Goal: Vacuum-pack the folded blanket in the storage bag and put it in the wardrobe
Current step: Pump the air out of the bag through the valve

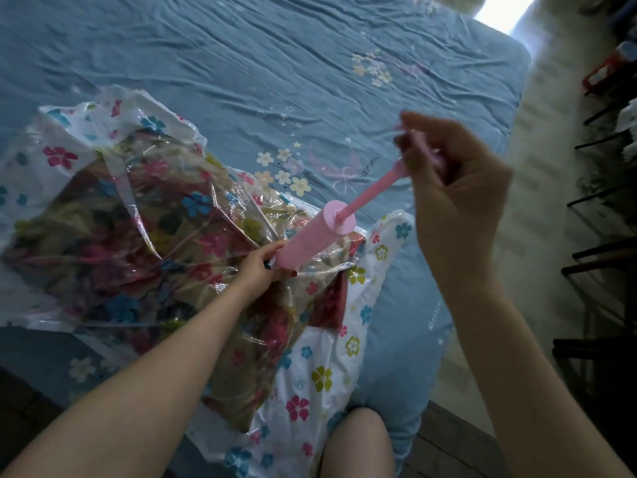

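Storage bag: a clear plastic vacuum bag with white borders printed in pink, blue and green flowers (320, 370) lies crumpled on the bed, near its front edge.
Blanket: a folded floral blanket in beige, red and green (113, 243) sits inside the bag, seen through the wrinkled film that clings around it.
Pump: a pink plastic hand pump with a cylindrical barrel (315, 238) stands tilted on the bag, its lower end against the film and its thin pink rod drawn out up and to the right.
Left hand: the left hand (260, 265) grips the base of the barrel where it meets the bag, fingers curled around it.
Right hand: the right hand (455, 188) is raised above the bed, fingers closed around the pump's blurred pink handle.
Bed: a wrinkled blue sheet with small printed flowers and a bow (275, 63) covers the mattress.
Knee: a bare knee (358, 439) shows at the bottom edge.
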